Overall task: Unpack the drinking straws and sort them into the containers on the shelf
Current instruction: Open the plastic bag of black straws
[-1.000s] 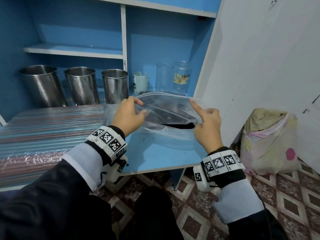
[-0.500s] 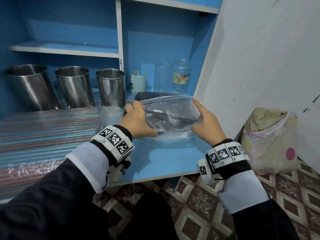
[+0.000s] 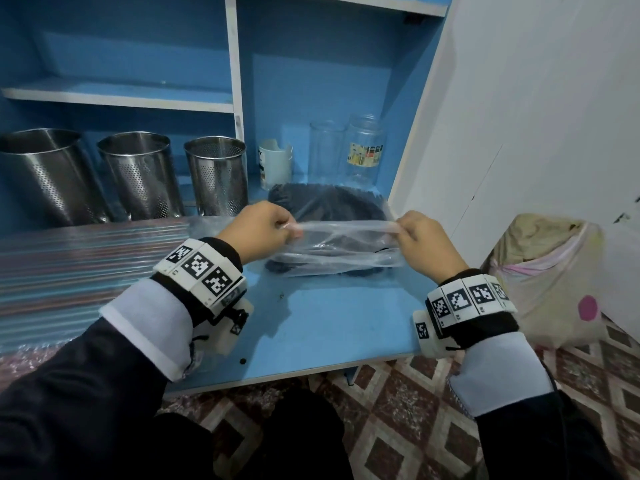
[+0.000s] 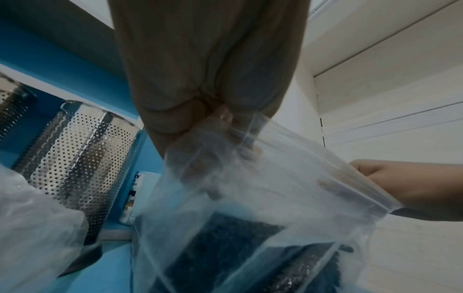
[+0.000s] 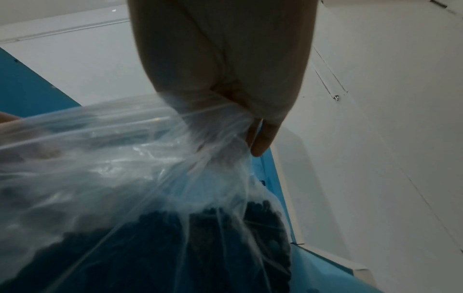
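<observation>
Head view shows a blue shelf board (image 3: 329, 327) inside a blue cabinet with white edging, a white wall to the right of the hands and patterned brown floor tiles (image 3: 398, 427) below them. The left hand (image 3: 258, 230) and right hand (image 3: 424, 242) each pinch one end of the mouth of a clear plastic bag (image 3: 343, 237), fingers curled on the film, which is pulled taut between them. Black straws (image 3: 329, 202) fill the bag, whose long axis runs away from the grip toward the cabinet back. Beyond the left hand stand three perforated steel containers (image 3: 216, 174); wrapped striped straws (image 3: 69, 265) lie left of it. A glass jar (image 3: 365, 150) behind the bag bears a yellow label, unreadable.
</observation>
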A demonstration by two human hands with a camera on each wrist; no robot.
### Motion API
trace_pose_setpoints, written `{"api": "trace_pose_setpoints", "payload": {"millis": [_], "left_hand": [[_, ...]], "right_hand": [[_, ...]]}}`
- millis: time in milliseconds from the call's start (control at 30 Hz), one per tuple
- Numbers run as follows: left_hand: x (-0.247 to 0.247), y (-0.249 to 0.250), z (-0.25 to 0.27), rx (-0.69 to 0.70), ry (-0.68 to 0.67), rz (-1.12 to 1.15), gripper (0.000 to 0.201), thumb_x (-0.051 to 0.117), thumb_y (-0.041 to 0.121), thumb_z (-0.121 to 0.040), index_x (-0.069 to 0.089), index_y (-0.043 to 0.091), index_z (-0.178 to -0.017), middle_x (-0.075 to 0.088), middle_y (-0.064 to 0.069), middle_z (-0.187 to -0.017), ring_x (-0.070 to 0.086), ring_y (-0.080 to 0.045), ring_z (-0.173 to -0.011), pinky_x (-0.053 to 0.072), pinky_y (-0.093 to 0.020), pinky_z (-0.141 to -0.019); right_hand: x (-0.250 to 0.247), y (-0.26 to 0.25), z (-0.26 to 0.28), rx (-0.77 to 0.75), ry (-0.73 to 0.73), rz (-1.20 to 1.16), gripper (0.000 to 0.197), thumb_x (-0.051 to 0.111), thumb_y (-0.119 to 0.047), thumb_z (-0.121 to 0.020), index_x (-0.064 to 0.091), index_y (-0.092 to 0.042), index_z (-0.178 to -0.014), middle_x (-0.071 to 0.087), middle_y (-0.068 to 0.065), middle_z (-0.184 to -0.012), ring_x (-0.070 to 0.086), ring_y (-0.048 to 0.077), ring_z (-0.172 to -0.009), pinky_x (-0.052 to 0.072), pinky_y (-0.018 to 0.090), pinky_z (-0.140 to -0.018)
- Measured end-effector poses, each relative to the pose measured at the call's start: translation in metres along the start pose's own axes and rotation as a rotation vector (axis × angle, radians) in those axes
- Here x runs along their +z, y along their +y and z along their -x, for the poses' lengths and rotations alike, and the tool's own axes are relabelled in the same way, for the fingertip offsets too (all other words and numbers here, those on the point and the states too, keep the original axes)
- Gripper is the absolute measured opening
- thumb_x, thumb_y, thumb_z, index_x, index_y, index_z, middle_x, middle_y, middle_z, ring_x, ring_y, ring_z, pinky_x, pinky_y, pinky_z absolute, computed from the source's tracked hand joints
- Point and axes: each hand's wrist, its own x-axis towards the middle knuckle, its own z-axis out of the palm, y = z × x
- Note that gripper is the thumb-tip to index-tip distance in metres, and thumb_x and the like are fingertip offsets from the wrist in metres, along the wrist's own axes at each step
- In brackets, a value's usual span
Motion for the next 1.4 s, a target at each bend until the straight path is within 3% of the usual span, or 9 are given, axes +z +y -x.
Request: {"api": "trace_pose_setpoints", "payload": {"millis": [167, 267, 433, 633, 733, 867, 1033, 1200, 1400], "left_hand": [[0.006, 0.004, -0.01, -0.08, -0.057, 0.118, 0.024, 0.045, 0.011, -0.099, 0.053, 0.021, -0.079, 0.055, 0.005, -0.076, 0.05, -0.012, -0.067, 0.037, -0.022, -0.054], [0.008, 0.006, -0.013, -0.174, -0.062, 0.347, 0.017, 0.042, 0.018, -0.098, 0.046, 0.02, -0.082, 0.051, -0.001, -0.081, 0.049, -0.014, -0.07, 0.037, -0.03, -0.061], [0.012, 0.001, -0.017, -0.27, -0.027, 0.552, 0.016, 0.04, 0.004, -0.094, 0.032, 0.017, -0.099, 0.04, -0.003, -0.08, 0.041, -0.015, -0.062, 0.034, -0.022, -0.046], [0.018, -0.01, -0.02, -0.159, 0.018, 0.342, 0.035, 0.032, -0.015, -0.08, 0.038, 0.019, -0.077, 0.038, -0.002, -0.076, 0.036, -0.019, -0.069, 0.031, -0.029, -0.056], [0.018, -0.012, -0.017, -0.158, 0.149, 0.142, 0.036, 0.045, -0.006, -0.082, 0.053, 0.027, -0.069, 0.043, -0.003, -0.098, 0.042, -0.022, -0.095, 0.035, -0.032, -0.087], [0.021, -0.004, -0.012, -0.11, 0.224, -0.129, 0.016, 0.055, 0.02, -0.09, 0.066, 0.028, -0.082, 0.046, 0.001, -0.105, 0.041, -0.024, -0.106, 0.031, -0.034, -0.09], [0.02, -0.001, -0.008, -0.123, -0.108, -0.213, 0.029, 0.062, 0.05, -0.082, 0.062, 0.028, -0.1, 0.051, 0.001, -0.112, 0.05, -0.022, -0.109, 0.042, -0.036, -0.096], [0.026, -0.002, -0.006, -0.069, -0.205, -0.241, 0.036, 0.065, 0.056, -0.082, 0.057, 0.028, -0.104, 0.05, 0.006, -0.104, 0.052, -0.015, -0.097, 0.046, -0.035, -0.089], [0.028, -0.006, -0.01, -0.044, -0.074, -0.032, 0.017, 0.055, 0.018, -0.094, 0.052, 0.019, -0.078, 0.056, 0.005, -0.078, 0.053, -0.017, -0.077, 0.037, -0.026, -0.062]], "right_hand": [[0.001, -0.004, -0.015, -0.019, -0.092, -0.155, 0.02, 0.045, -0.007, -0.097, 0.031, -0.02, -0.092, 0.046, -0.001, -0.069, 0.04, 0.017, -0.055, 0.033, 0.03, -0.052], [0.004, -0.007, -0.019, -0.019, -0.166, -0.325, 0.026, 0.046, -0.012, -0.099, 0.023, -0.021, -0.091, 0.031, -0.003, -0.073, 0.025, 0.002, -0.045, 0.027, 0.015, -0.042], [0.004, -0.006, -0.014, -0.041, -0.275, -0.309, 0.053, 0.075, -0.041, -0.083, 0.023, -0.027, -0.087, 0.022, -0.007, -0.089, 0.024, 0.004, -0.071, 0.034, 0.012, -0.061], [0.002, -0.003, -0.009, -0.085, -0.33, -0.222, 0.043, 0.07, -0.01, -0.084, 0.03, -0.016, -0.099, 0.03, 0.0, -0.102, 0.03, 0.013, -0.093, 0.033, 0.017, -0.072], [0.005, -0.004, -0.01, -0.128, -0.26, -0.185, 0.017, 0.065, -0.013, -0.091, 0.052, -0.01, -0.101, 0.053, 0.005, -0.107, 0.048, 0.017, -0.1, 0.04, 0.026, -0.086], [0.011, -0.002, -0.011, -0.077, -0.177, -0.113, 0.01, 0.06, -0.016, -0.095, 0.068, -0.014, -0.09, 0.064, -0.006, -0.081, 0.062, 0.019, -0.078, 0.039, 0.006, -0.063], [0.017, -0.003, -0.013, -0.046, -0.072, -0.224, 0.008, 0.05, -0.007, -0.095, 0.05, -0.014, -0.095, 0.052, -0.005, -0.083, 0.048, 0.008, -0.071, 0.039, 0.024, -0.063], [0.022, -0.009, -0.015, -0.143, 0.064, -0.241, 0.026, 0.045, 0.005, -0.09, 0.048, -0.02, -0.085, 0.04, -0.002, -0.087, 0.04, 0.003, -0.076, 0.032, 0.011, -0.069], [0.024, -0.009, -0.018, -0.1, 0.168, -0.296, 0.018, 0.053, -0.006, -0.095, 0.067, -0.018, -0.089, 0.041, -0.007, -0.09, 0.045, -0.012, -0.081, 0.033, -0.001, -0.076]]}}
